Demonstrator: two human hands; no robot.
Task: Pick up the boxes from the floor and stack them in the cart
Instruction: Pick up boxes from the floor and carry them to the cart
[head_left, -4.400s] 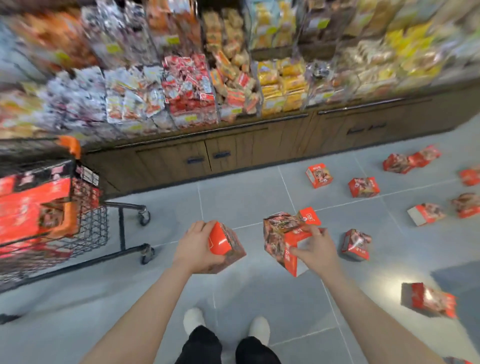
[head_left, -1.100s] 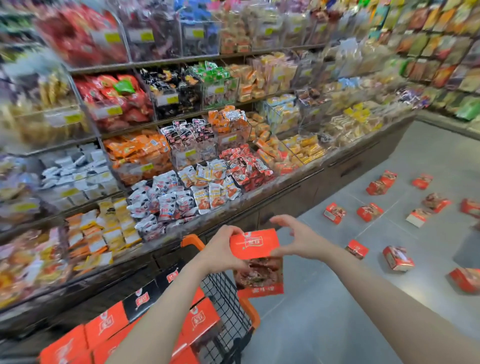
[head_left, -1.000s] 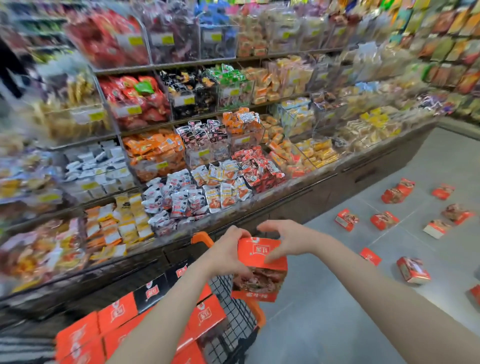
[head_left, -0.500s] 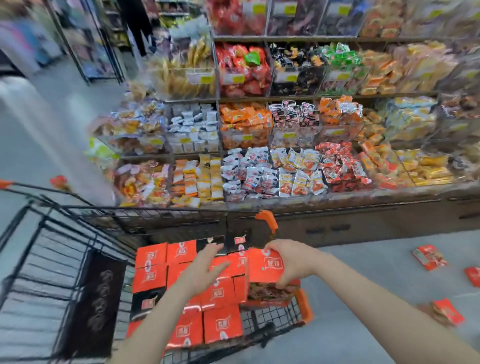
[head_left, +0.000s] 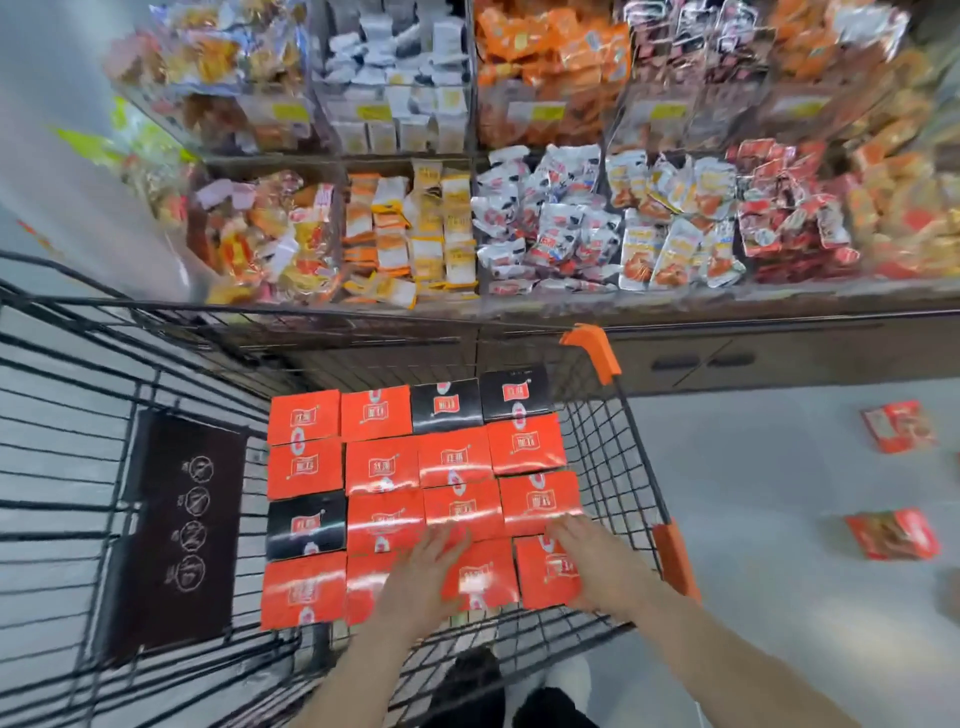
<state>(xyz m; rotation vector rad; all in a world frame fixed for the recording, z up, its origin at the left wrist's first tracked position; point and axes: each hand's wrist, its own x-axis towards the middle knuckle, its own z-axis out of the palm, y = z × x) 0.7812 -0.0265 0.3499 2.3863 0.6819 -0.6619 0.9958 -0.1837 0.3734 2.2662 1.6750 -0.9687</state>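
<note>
**Seating the near row: risks**

Both hands down in the black wire shopping cart (head_left: 613, 457), on the nearest row of flat orange cardboard boxes (head_left: 452, 457).

- Left hand (head_left: 421, 577): fingers straight, palm flat on the near-row box (head_left: 483, 577) and its neighbour; pressing, not gripping.
- Right hand (head_left: 597, 566): laid over the orange corner box (head_left: 545, 571) just inside the cart's near-right wall. Motion blur here; fingers look loosely spread on top, probably not wrapped round it.
- Layer beyond the fingertips: tight grid, mostly orange with three black-topped boxes (head_left: 306, 525), filling the cart's right part.

What could go wrong:
- Corner box looks slightly skewed against its neighbour; pushing down unevenly could wedge it or ride it up over the row ahead.
- Flat-palm pressure may dent the thin lids.
- To the left of the left hand the grid has no wall beside it; a sideways shove could slide that column out of line.
- Loose orange boxes (head_left: 891, 535) on the grey floor tiles, well right of the right hand, not yet collected; a tilted top layer would make stacking them unstable.
</note>
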